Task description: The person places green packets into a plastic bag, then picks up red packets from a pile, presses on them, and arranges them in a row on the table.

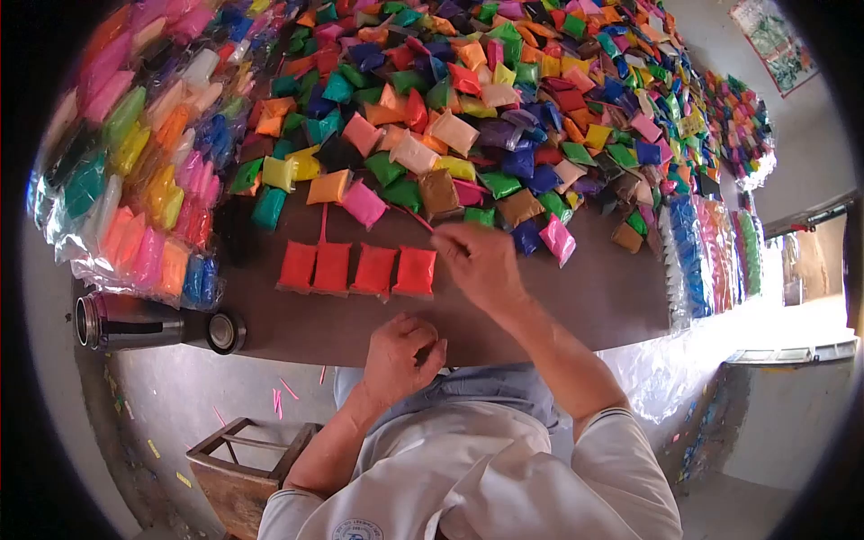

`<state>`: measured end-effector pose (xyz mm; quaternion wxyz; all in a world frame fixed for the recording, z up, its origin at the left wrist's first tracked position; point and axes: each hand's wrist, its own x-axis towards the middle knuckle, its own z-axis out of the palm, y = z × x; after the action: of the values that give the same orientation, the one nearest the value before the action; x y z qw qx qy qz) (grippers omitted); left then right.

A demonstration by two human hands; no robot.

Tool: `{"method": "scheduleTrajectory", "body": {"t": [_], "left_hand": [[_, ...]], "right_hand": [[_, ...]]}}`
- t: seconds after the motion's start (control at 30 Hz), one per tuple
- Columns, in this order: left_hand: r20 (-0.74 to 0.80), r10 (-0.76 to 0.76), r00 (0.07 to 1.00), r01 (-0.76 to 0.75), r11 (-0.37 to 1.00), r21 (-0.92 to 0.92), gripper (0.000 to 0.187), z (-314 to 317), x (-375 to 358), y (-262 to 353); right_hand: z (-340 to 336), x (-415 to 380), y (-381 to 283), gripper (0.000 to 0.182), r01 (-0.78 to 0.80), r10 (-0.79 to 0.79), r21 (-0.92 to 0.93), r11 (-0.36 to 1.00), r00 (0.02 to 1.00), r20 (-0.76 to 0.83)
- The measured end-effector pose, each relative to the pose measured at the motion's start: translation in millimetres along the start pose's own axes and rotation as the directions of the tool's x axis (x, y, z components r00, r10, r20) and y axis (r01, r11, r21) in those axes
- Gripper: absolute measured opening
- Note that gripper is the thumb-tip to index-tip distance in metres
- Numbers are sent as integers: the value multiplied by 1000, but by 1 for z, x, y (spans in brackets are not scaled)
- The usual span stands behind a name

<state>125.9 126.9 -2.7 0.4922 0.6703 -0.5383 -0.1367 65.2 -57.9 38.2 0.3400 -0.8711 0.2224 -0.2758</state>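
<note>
Several red packets lie side by side in a row on the brown table. Just right of the row, my right hand is closed, thumb and forefinger pinched at the end of a thin pink stick. That stick slants up and left toward the pile of colored packets. Another thin pink stick points away from the red packets. My left hand is curled at the table's near edge, below the row. Its fingers hide whatever may be inside.
Large clear bags of colored packets are stacked at the left. A steel flask lies on its side near a round lid. Bagged packets line the right edge. A wooden stool stands at the lower left.
</note>
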Motion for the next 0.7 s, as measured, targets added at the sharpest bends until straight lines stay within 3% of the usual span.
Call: {"method": "scheduleTrajectory", "body": {"t": [0.13,0.2,0.27,0.4,0.57,0.67,0.7], "left_hand": [[-4,-1,1000,1,1000,-2,11,-1,1,3],[-7,4,1000,-4,1000,-4,13,-1,2,4],[-14,5,1000,-5,1000,-14,13,-1,2,4],[-24,3,1000,-3,1000,2,14,0,1,4],[-35,-8,999,8,1000,2,14,3,-3,2],[-44,-31,999,31,999,6,11,1,-1,8],[-48,-61,997,59,998,-36,10,2,0,7]], "right_hand": [[-23,62,14,22,92,-116,-116,989,968,-223],[-30,102,28,29,103,-200,-328,939,940,-277],[-28,138,47,34,86,-231,-406,910,917,-325],[-22,190,73,37,25,-173,-468,884,946,-276],[-14,218,102,32,119,-250,-506,854,948,-199],[-26,208,93,28,107,-295,-458,882,885,-361],[-39,199,79,26,15,-89,-237,971,948,-307]]}}
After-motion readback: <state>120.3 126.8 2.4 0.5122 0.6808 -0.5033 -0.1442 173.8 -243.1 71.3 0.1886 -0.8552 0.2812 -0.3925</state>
